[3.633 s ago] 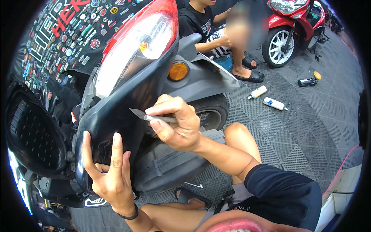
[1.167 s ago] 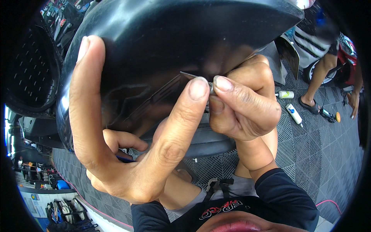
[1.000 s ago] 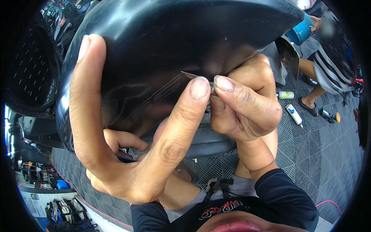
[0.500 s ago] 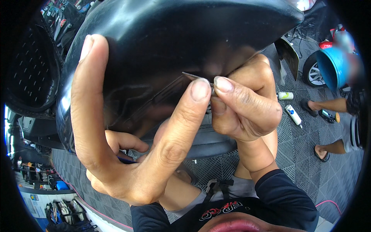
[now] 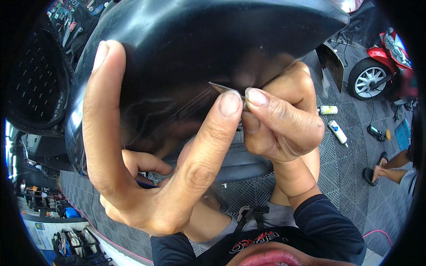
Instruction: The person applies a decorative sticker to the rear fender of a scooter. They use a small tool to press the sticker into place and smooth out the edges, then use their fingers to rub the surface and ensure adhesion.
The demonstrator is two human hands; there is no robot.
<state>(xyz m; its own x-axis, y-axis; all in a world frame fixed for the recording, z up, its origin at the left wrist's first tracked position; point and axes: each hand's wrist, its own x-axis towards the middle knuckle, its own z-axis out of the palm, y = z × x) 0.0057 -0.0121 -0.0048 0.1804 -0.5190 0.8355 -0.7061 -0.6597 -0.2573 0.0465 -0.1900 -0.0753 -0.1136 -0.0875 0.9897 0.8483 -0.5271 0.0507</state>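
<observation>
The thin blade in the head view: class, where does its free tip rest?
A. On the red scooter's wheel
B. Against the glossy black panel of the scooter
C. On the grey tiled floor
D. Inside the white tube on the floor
B: the right hand pinches the thin blade, whose tip lies against the glossy black panel, with the left hand spread on the same panel beside it.

My right hand (image 5: 284,128) hides most of the thin blade (image 5: 224,88); the red scooter (image 5: 381,66) is cut off by the rim; floor tubes (image 5: 338,132) too small to tell.
</observation>
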